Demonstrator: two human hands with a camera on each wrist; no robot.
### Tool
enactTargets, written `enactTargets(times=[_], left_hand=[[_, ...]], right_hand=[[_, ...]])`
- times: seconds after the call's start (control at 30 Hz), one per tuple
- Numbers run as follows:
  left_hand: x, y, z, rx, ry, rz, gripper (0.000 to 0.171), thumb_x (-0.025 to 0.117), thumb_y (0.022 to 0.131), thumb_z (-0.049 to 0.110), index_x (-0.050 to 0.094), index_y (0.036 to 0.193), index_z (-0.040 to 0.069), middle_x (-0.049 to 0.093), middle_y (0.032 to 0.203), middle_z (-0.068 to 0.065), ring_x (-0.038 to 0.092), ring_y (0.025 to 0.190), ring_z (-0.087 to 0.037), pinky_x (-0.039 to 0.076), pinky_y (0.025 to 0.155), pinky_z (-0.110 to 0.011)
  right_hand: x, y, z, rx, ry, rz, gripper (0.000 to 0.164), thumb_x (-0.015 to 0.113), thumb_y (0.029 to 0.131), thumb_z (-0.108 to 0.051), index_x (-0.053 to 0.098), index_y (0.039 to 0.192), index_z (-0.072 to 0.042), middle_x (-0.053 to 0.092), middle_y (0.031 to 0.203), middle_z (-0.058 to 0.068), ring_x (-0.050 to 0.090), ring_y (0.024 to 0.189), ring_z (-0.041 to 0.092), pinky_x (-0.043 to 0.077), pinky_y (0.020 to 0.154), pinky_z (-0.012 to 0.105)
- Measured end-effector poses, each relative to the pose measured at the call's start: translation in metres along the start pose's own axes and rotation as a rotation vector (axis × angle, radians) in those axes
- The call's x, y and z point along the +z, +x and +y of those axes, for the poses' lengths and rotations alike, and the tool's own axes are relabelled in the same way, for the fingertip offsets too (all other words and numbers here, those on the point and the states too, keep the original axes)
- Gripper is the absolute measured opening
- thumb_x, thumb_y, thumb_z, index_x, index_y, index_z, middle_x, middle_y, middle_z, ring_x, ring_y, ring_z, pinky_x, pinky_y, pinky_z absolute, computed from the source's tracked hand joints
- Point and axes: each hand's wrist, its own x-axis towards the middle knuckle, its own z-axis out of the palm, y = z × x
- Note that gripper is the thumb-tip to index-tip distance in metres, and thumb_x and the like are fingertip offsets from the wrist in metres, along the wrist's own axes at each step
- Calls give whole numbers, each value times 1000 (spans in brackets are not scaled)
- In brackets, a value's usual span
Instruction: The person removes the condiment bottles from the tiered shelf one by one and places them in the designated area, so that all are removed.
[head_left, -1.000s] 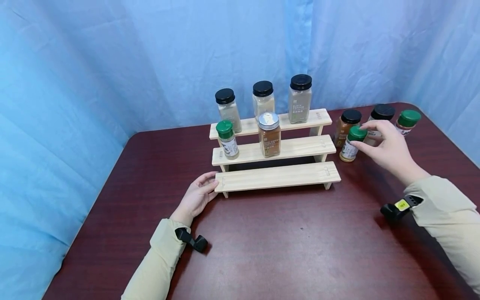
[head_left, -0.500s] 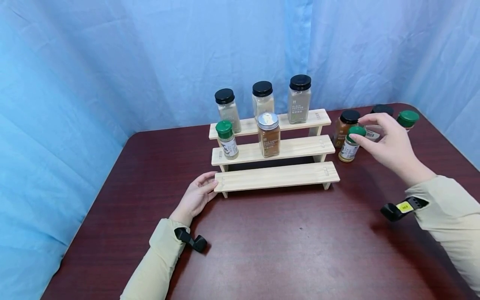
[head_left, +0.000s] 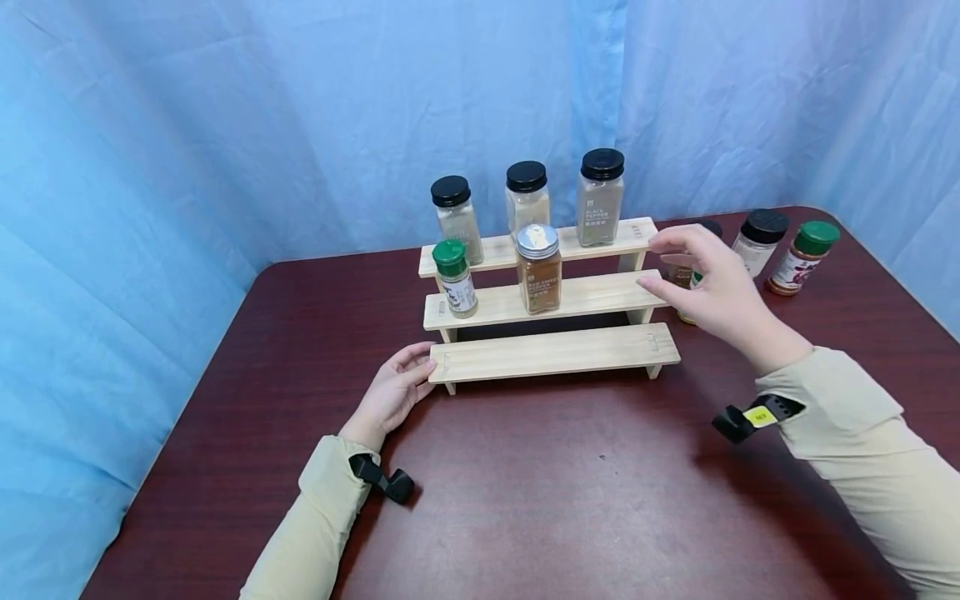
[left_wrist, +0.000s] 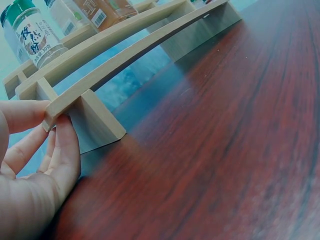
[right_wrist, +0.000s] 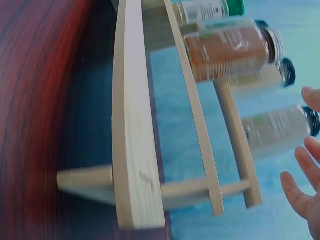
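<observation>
A three-tier wooden rack (head_left: 555, 352) stands on the table. At its left end my left hand (head_left: 393, 390) pinches the lowest board between thumb and fingers, as the left wrist view (left_wrist: 42, 170) also shows. My right hand (head_left: 720, 292) is in the air by the rack's right end, fingers curved and apart, with nothing between them. On the middle tier are a small green-lidded jar (head_left: 460, 293) and a silver-lidded red pepper jar (head_left: 542, 283). Three black-lidded jars stand on the top tier, including the black pepper jar (head_left: 600, 208) at the right.
Right of the rack, a black-lidded clear jar (head_left: 752, 247) and a green-lidded jar (head_left: 795, 265) stand on the dark red table (head_left: 540, 483). Two more jars there are mostly hidden behind my right hand. A blue curtain (head_left: 360, 125) surrounds the table.
My right hand has let go of the small green-lidded jar's cap and moved left towards the rack. That jar stays on the table. My left hand keeps its place.
</observation>
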Motion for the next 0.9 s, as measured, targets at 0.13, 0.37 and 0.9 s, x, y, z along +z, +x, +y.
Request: enactTargets(times=[0.13,0.37,0.9], left_hand=[[1,0,0,0,2,-2,38,42,95,-8,37,133,-2,57,92,3,61,78,-5,51,72,-19],[1,-1,1,-3,4,7,37,43,95,-7,39,132,0,57,92,3,61,79,-5,51,72,-19],[2,-1,1,-6,-4,3,35,42,95,-7,42,128,3,57,92,3,61,78,-5,51,71,-19]], right_hand=[[9,3,-5,11,48,-52,42,70,83,-3,53,121,2,53,119,12,48,105,-8,40,91,7],[25,11,-17,41,100,-117,53,71,82,-2,47,130,2,49,127,19,53,112,32,44,97,47],[59,23,-29,25,184,-182,68,75,80,-6,42,139,-8,41,136,16,45,121,31,41,102,49]])
